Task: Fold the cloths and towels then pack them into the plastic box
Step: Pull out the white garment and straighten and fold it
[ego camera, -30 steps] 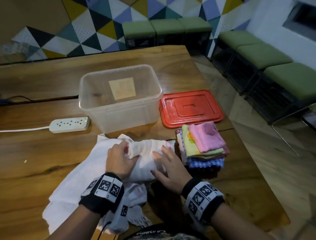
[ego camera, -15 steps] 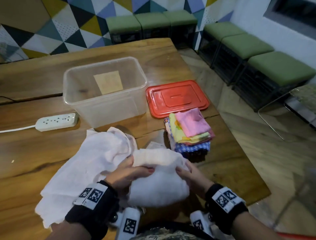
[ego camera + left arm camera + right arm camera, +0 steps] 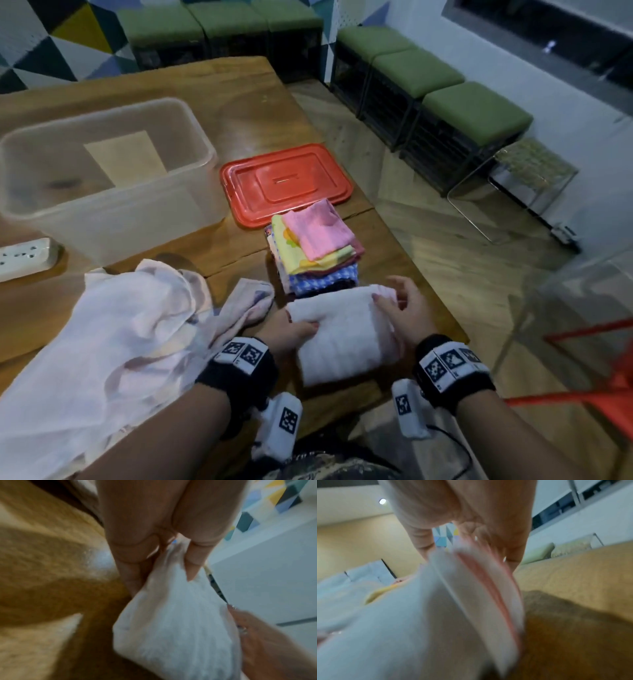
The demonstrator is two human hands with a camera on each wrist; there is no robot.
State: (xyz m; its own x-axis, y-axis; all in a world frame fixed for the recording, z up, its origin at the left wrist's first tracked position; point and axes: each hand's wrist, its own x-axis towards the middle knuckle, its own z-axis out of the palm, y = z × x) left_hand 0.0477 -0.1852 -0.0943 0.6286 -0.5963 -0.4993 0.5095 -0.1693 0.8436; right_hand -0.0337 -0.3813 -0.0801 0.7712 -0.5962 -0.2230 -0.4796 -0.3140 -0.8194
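Between both hands (image 3: 346,322), the folded white towel (image 3: 342,339) lies lengthwise toward the person.

A white ribbed towel (image 3: 342,337) with a pink-edged fold is seen at lower centre. A pale pink-white cloth (image 3: 113,339) is spread at lower left. In the stack (image 3: 317,250) at centre, a pink cloth is seen on top, then yellow with an orange print, then blue-and-white check. A red lid (image 3: 286,181) and a clear box (image 3: 109,178) with a tan label are shown on the brown wooden table (image 3: 257,99). Green stools (image 3: 476,111) are seen at upper right, a multicoloured triangle wall (image 3: 44,37) at upper left.
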